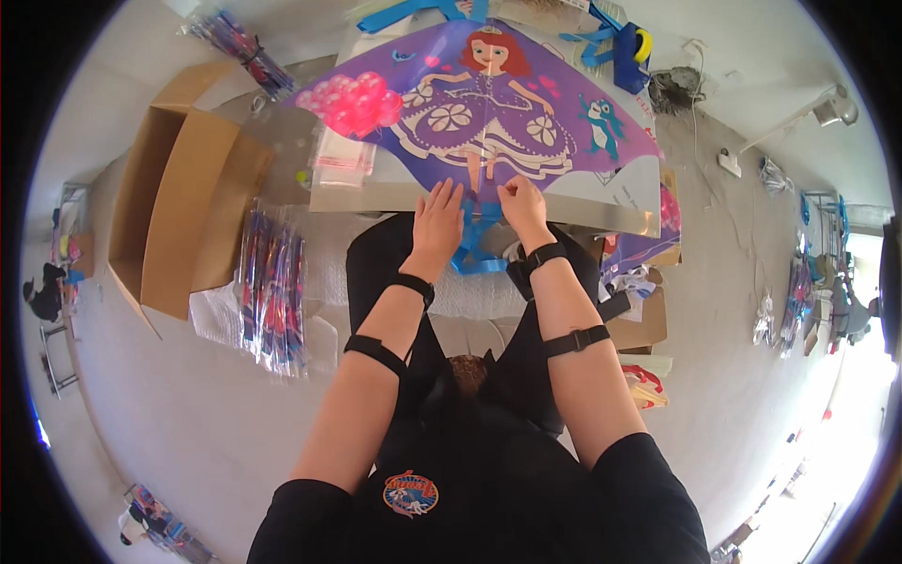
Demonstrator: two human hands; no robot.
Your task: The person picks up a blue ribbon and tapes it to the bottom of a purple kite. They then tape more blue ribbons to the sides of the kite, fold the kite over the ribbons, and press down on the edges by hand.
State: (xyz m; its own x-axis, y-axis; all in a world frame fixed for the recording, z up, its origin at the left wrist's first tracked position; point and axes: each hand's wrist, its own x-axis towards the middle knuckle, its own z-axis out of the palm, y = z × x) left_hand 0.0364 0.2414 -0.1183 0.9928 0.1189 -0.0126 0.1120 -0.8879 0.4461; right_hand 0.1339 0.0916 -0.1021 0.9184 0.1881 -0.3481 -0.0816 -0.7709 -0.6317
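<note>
A purple kite [477, 122] printed with a red-haired princess, pink balloons and a blue animal lies spread on the table in front of me. My left hand [439, 224] rests on its near corner, palm down, fingers stretched out. Just right of that corner is my right hand [523, 207], its fingers curled into a pinch at the kite's near edge; what is between them cannot be made out. Between my two hands, blue ribbon [479, 256] hangs from the kite's near tip over the table edge towards my lap.
An open cardboard box [164, 202] stands at the left, with clear-wrapped bundles of rolled kites [274, 287] beside it. More blue ribbon [413, 13] lies at the table's far side, near a blue tape dispenser [631, 54]. A white board [625, 197] lies under the kite.
</note>
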